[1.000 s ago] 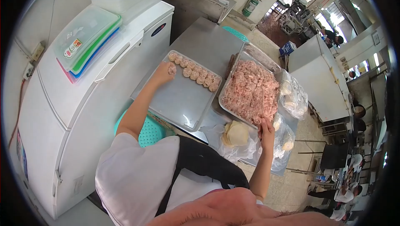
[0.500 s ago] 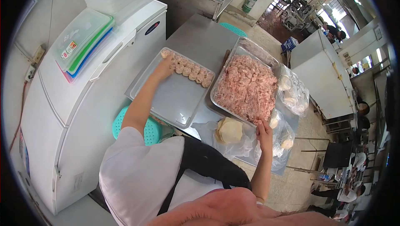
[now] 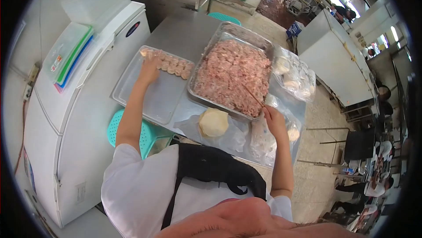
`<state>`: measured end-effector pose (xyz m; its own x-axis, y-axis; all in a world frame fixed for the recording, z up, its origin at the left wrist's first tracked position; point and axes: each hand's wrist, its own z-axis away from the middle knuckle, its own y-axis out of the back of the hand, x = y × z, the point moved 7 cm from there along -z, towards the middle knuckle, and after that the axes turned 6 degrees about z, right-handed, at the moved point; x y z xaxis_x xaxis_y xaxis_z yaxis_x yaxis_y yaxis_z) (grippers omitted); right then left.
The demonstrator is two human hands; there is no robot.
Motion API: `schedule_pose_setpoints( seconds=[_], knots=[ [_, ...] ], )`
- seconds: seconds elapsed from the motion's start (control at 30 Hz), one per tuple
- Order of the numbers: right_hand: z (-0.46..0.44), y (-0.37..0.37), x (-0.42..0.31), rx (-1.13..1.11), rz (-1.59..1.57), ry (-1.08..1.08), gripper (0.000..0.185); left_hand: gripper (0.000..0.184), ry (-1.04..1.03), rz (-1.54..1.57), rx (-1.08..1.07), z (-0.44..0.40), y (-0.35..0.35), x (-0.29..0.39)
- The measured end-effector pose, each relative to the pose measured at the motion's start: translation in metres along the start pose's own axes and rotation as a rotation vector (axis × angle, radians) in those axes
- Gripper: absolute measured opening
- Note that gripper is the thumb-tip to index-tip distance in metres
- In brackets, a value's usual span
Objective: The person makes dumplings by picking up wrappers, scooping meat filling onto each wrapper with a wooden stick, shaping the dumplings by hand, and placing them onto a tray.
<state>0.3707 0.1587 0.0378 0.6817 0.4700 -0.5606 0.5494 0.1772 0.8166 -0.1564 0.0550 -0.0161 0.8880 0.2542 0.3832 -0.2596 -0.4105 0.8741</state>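
Note:
My left hand (image 3: 150, 67) reaches over the far end of a shallow translucent tray (image 3: 162, 99). Its blurred fingers are at a row of meat-filled dumplings (image 3: 176, 66), and I cannot tell whether they hold one. In my right hand (image 3: 275, 119), closed fingers grip a thin brown stick (image 3: 253, 95) that slants over the minced meat (image 3: 233, 77). The meat fills much of a deep metal pan (image 3: 212, 105). Between me and the pan lies a stack of pale round wrappers (image 3: 213, 122) on a clear plastic sheet (image 3: 237, 139).
Plastic bags with pale rounds (image 3: 293, 73) sit right of the pan on the metal table (image 3: 182, 25). A white chest freezer (image 3: 99, 102) with stacked lids (image 3: 72, 55) stands at left. A turquoise stool (image 3: 147, 137) is below the tray. Other people work far right.
My right hand has moved slightly back from the pan's corner, and the stick now shows clearly over the meat. My left hand stays at the dumpling row. The camera view has shifted.

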Motion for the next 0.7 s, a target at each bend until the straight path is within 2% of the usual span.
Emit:
schedule_pose_setpoints(
  seconds=[0.03, 0.07, 0.1, 0.13, 0.17, 0.2, 0.23, 0.3, 0.33, 0.4, 0.47, 0.53, 0.63, 0.67, 0.7],
  knots=[
    [-0.004, 0.017, -0.007, -0.032, 0.223, 0.038, 0.029, 0.071, -0.007, 0.001, -0.005, 0.004, 0.01, 0.022],
    [-0.007, 0.031, -0.013, -0.067, 0.445, 0.076, 0.029, 0.065, -0.125, 0.136, 0.069, 0.011, 0.024, 0.058],
    [-0.011, 0.043, -0.012, -0.082, 0.503, 0.074, 0.031, 0.06, -0.239, 0.272, 0.143, 0.023, 0.038, 0.093],
    [-0.015, 0.058, -0.015, -0.085, 0.503, 0.072, 0.031, 0.052, -0.272, 0.349, 0.112, 0.037, 0.042, 0.125],
    [-0.018, 0.068, -0.021, -0.165, 0.65, 0.122, 0.031, 0.046, -0.303, 0.424, 0.081, 0.053, 0.044, 0.156],
    [-0.022, 0.073, -0.023, -0.247, 0.795, 0.174, 0.032, 0.041, -0.287, 0.451, -0.06, 0.067, 0.037, 0.186],
    [-0.025, 0.079, -0.026, -0.224, 0.857, 0.256, 0.033, 0.036, -0.269, 0.476, -0.202, 0.08, 0.027, 0.21],
    [-0.031, 0.074, -0.024, -0.198, 0.925, 0.336, 0.033, 0.03, -0.462, 0.625, -0.32, 0.106, 0.011, 0.246],
    [-0.03, 0.067, -0.027, -0.165, 0.996, 0.416, 0.033, 0.03, -0.456, 0.623, -0.319, 0.115, 0.007, 0.254],
    [-0.023, 0.04, -0.027, -0.223, 1.037, 0.426, 0.033, 0.03, -0.437, 0.577, -0.507, 0.134, -0.01, 0.269],
    [-0.012, 0.023, -0.029, -0.282, 1.075, 0.437, 0.032, 0.03, -0.465, 0.52, -0.47, 0.143, -0.012, 0.278],
    [-0.002, 0.019, -0.036, -0.258, 0.889, 0.461, 0.032, 0.03, -0.496, 0.461, -0.432, 0.145, -0.015, 0.28],
    [0.002, 0.006, -0.013, -0.29, 0.763, 0.319, 0.035, 0.023, -0.453, 0.531, -0.372, 0.144, -0.026, 0.265],
    [0.003, 0.004, -0.006, -0.29, 0.679, 0.237, 0.036, 0.021, -0.397, 0.596, -0.417, 0.143, -0.032, 0.257],
    [0.006, -0.001, -0.005, -0.294, 0.676, 0.243, 0.036, 0.02, -0.34, 0.659, -0.461, 0.142, -0.037, 0.25]
  ],
)
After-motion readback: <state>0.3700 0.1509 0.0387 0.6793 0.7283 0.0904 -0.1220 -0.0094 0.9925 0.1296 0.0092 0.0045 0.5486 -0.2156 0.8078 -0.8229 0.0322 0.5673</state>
